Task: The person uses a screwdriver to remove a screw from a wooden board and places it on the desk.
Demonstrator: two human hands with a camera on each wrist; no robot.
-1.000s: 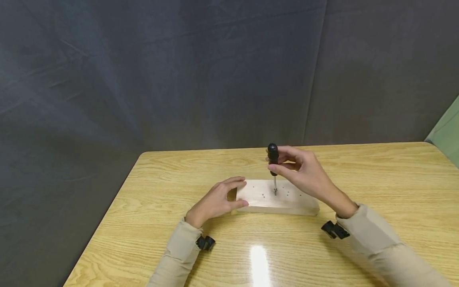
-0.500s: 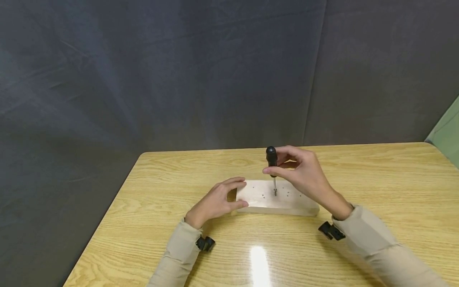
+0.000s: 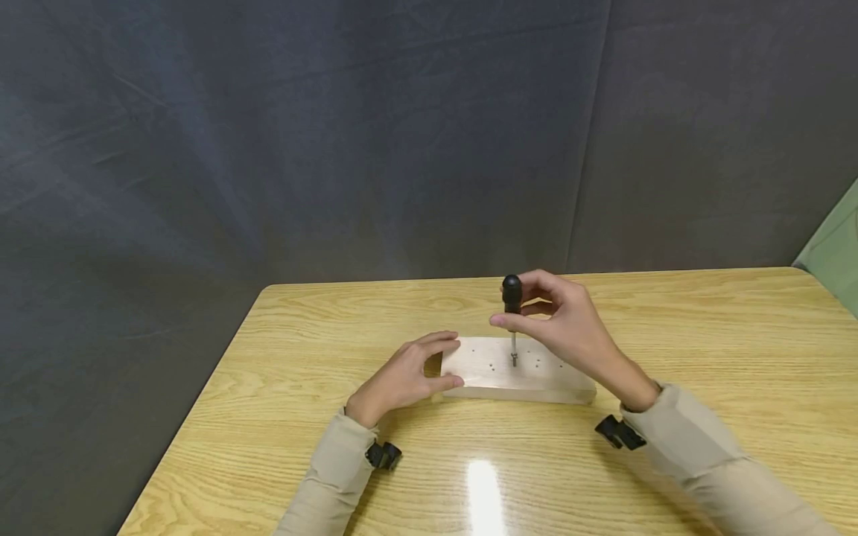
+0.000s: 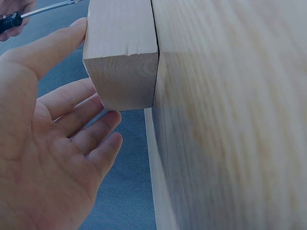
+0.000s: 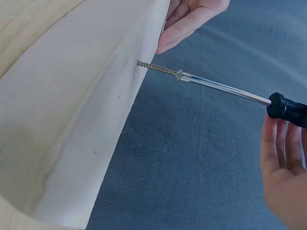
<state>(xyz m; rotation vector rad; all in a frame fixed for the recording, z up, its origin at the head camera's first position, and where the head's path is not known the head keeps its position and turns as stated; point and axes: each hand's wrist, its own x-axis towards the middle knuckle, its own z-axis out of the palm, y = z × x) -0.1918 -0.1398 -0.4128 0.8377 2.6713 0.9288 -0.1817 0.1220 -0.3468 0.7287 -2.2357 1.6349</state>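
A pale wooden block [image 3: 482, 368] with several small holes lies on the table. At its left end my left hand [image 3: 405, 374] holds it, thumb on the near side and fingers on the far side. My right hand [image 3: 566, 324] pinches the black handle of a screwdriver [image 3: 512, 292] between thumb and fingers. The screwdriver stands nearly upright over the block. In the right wrist view its tip meets the head of a threaded screw [image 5: 163, 70], whose point is in the block and most of whose thread shows above the surface.
The wood-grain table [image 3: 322, 327] has a light glare near its front. A dark cloth [image 3: 415, 149] hangs behind it, and a green surface [image 3: 838, 246] shows at the far right. Black devices sit on both sleeved wrists.
My right thumb has slid left across the screwdriver's handle, and the handle's top has dipped and shifted slightly. The right wrist has moved a little left. The left hand and block stay put.
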